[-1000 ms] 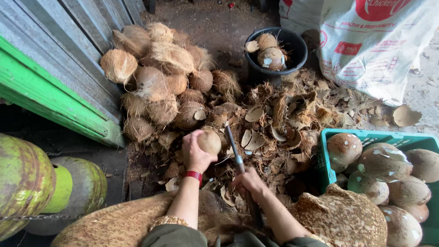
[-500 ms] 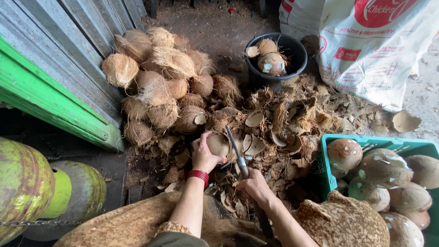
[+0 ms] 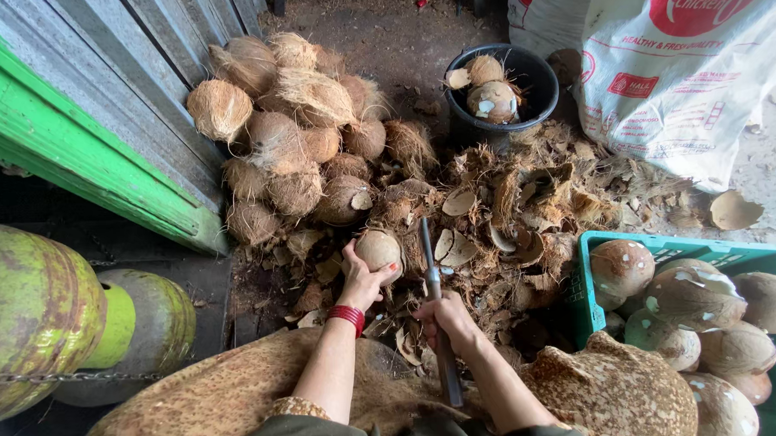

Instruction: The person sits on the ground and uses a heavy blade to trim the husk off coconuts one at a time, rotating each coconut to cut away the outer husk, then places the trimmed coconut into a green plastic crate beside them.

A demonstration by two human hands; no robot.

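My left hand (image 3: 363, 282), with a red band at the wrist, grips a small brown coconut (image 3: 378, 247) held low over the husk litter. My right hand (image 3: 446, 317) is closed around the handle of a long metal blade (image 3: 429, 264), whose tip points up just right of the coconut, close beside it. Whether blade and coconut touch is unclear. My knees, covered in speckled brown cloth, frame the bottom of the view.
A pile of hairy unpeeled coconuts (image 3: 290, 127) leans on a grey and green wall (image 3: 76, 151). A black bucket (image 3: 533, 75) holds a few coconuts. A teal crate (image 3: 707, 251) of peeled coconuts stands right, a white sack (image 3: 675, 70) behind, green gas cylinders (image 3: 39, 307) left.
My left hand has brought the coconut slightly left and down, and my right hand has turned the blade upright next to it.
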